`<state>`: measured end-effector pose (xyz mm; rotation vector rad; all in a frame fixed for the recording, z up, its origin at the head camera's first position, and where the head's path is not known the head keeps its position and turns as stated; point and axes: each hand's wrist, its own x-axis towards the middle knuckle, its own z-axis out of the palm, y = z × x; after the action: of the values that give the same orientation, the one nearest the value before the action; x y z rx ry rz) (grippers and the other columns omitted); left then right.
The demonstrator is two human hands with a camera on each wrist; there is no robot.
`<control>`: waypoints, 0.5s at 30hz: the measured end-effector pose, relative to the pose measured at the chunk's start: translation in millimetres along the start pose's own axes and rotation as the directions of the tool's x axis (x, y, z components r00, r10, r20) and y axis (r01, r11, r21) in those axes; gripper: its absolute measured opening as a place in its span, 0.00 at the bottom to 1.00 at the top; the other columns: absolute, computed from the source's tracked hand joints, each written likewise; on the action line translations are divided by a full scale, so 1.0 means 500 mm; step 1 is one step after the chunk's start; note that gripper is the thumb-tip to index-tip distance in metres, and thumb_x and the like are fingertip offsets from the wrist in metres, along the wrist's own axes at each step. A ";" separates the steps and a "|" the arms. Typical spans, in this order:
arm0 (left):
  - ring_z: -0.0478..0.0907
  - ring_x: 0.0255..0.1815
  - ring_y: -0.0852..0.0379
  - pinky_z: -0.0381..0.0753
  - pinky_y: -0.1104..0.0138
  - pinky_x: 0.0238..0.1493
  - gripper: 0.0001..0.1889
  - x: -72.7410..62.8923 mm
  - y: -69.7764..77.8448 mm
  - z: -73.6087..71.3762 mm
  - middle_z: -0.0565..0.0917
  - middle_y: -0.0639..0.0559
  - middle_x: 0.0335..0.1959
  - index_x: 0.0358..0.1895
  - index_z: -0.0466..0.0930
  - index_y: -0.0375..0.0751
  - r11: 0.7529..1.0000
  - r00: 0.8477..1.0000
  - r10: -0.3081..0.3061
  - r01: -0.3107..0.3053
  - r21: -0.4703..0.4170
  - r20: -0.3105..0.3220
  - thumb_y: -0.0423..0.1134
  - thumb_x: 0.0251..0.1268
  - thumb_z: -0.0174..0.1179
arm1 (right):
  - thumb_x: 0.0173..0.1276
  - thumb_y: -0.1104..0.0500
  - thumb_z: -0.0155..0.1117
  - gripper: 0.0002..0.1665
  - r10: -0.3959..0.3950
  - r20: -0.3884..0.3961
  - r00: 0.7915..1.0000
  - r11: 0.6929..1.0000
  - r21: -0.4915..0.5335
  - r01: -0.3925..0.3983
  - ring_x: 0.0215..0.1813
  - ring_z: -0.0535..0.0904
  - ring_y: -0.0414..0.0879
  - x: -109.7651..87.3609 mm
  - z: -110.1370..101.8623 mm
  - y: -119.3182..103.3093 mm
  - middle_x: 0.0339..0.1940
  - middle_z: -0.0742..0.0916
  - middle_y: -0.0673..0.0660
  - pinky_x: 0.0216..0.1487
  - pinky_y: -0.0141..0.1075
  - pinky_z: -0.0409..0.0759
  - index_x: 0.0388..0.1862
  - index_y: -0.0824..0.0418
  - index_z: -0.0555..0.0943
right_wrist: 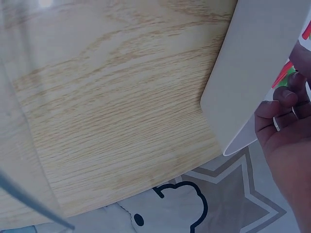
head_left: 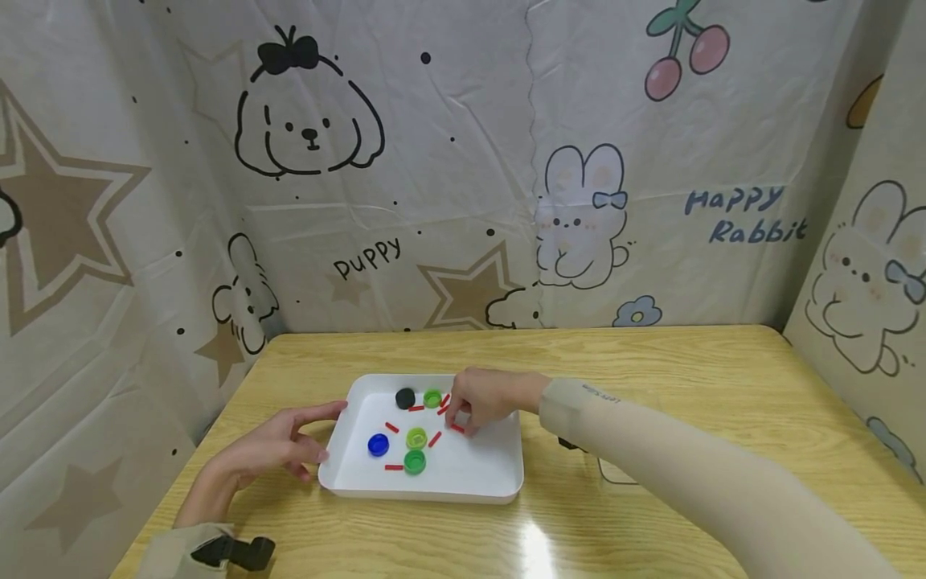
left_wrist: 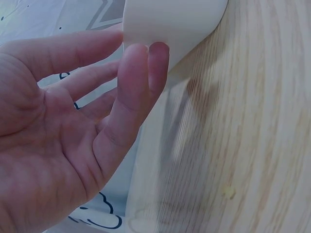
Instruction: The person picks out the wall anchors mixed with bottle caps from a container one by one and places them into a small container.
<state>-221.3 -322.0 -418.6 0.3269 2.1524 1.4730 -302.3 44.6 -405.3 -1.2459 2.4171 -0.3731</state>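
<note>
A white tray [head_left: 473, 487] holds several short red sticks [head_left: 394, 467] and several round bottle caps. Among the caps are a black one [head_left: 405, 398], a blue one [head_left: 379, 445] and green ones [head_left: 415, 461]. My right hand [head_left: 483, 398] reaches down into the tray's right part, its thumb and fingertips pinching a red stick [head_left: 458, 429]. At the tray's left wall is my left hand [head_left: 278, 442], its fingers extended and spread. In the left wrist view, the fingertips [left_wrist: 133, 63] touch the outside of that wall.
The tray stands on a wood-grain table [head_left: 651, 362]. A clear, thin-edged container [head_left: 618, 482] lies partly behind the right forearm. Printed cloth [head_left: 463, 161] hangs along the back and both sides of the table.
</note>
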 end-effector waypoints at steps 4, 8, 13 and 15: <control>0.82 0.31 0.47 0.89 0.55 0.32 0.45 0.000 0.001 0.000 0.61 0.30 0.80 0.84 0.56 0.35 1.000 1.000 0.004 -0.004 -0.003 0.005 0.29 0.64 0.68 | 0.65 0.65 0.79 0.16 -0.014 -0.010 1.000 1.000 0.000 0.014 0.28 0.69 0.38 -0.002 -0.002 0.000 0.24 0.79 0.45 0.31 0.28 0.67 0.51 0.54 0.93; 0.84 0.33 0.46 0.89 0.54 0.32 0.45 0.000 0.001 0.000 0.61 0.30 0.81 0.84 0.56 0.35 1.000 1.000 0.007 -0.006 -0.007 0.010 0.28 0.64 0.68 | 0.66 0.66 0.78 0.15 -0.026 -0.010 1.000 1.000 0.010 0.026 0.28 0.68 0.37 -0.009 -0.009 0.000 0.23 0.78 0.45 0.31 0.28 0.66 0.51 0.57 0.93; 0.84 0.33 0.45 0.90 0.53 0.34 0.45 0.000 0.002 -0.001 0.60 0.29 0.81 0.84 0.56 0.35 1.000 1.000 0.007 -0.007 -0.005 0.018 0.28 0.65 0.67 | 0.67 0.66 0.78 0.15 -0.020 -0.002 1.000 0.999 0.028 0.020 0.28 0.67 0.38 -0.026 -0.023 -0.005 0.23 0.76 0.46 0.32 0.29 0.66 0.52 0.58 0.93; 0.84 0.33 0.45 0.90 0.53 0.34 0.44 0.000 0.003 -0.001 0.60 0.29 0.81 0.84 0.56 0.34 1.000 1.000 0.002 -0.003 0.002 0.016 0.29 0.65 0.67 | 0.67 0.66 0.78 0.15 -0.024 0.000 1.000 0.999 0.030 0.024 0.29 0.67 0.39 -0.033 -0.030 -0.008 0.23 0.75 0.47 0.33 0.30 0.67 0.52 0.58 0.93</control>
<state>-221.6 -322.0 -417.1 0.3412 2.1417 1.4648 -297.3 56.8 -386.7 -1.2631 2.3888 -0.4148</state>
